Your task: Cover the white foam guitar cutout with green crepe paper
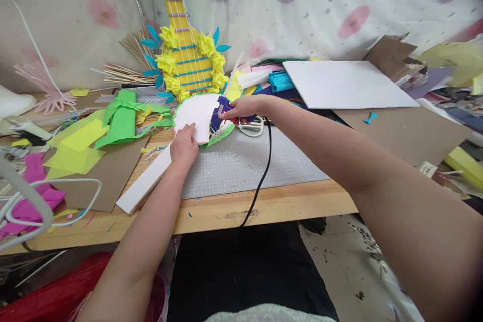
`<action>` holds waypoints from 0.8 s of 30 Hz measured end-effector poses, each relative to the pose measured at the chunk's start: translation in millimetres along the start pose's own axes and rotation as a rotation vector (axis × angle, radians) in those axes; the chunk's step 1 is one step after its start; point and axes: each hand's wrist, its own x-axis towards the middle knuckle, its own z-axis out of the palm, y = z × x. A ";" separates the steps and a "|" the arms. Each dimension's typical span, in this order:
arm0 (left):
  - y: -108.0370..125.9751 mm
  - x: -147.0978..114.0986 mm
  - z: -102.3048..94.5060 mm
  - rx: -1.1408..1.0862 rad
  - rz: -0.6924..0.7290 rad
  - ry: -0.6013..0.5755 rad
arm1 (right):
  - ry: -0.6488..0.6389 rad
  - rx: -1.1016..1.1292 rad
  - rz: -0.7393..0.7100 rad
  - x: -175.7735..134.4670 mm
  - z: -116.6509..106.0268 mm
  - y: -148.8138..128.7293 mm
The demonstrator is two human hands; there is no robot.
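My right hand (245,108) is wrapped round a blue hot glue gun (219,112), whose black cord hangs down over the table's front edge. The gun is tilted over the right rim of a white rounded board (190,110) edged with green crepe paper (222,137). On the near left part of that board, my left hand (184,145) lies with fingers stretched out. A long white strip (145,181) runs from under the left hand toward the table's front edge. White-handled scissors (252,127) lie just beside my right hand.
A yellow paper guitar (190,68) with yellow flowers stands behind the board. Below lies a grey cutting mat (241,166). Green crepe paper (124,118) and yellow sheets (81,143) are at left. A white foam board (347,83) and cardboard (411,128) lie right.
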 end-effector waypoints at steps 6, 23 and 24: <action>-1.0 0.0 1.2 -0.020 0.002 0.009 | -0.094 -0.005 0.041 4.2 -7.1 7.7; 16.1 -1.1 -10.9 0.187 0.104 -0.123 | -0.032 -0.084 0.011 -21.6 -25.2 -8.8; 17.2 -0.7 -10.1 0.196 0.096 -0.129 | -0.003 -0.049 0.003 -25.7 -21.6 -7.2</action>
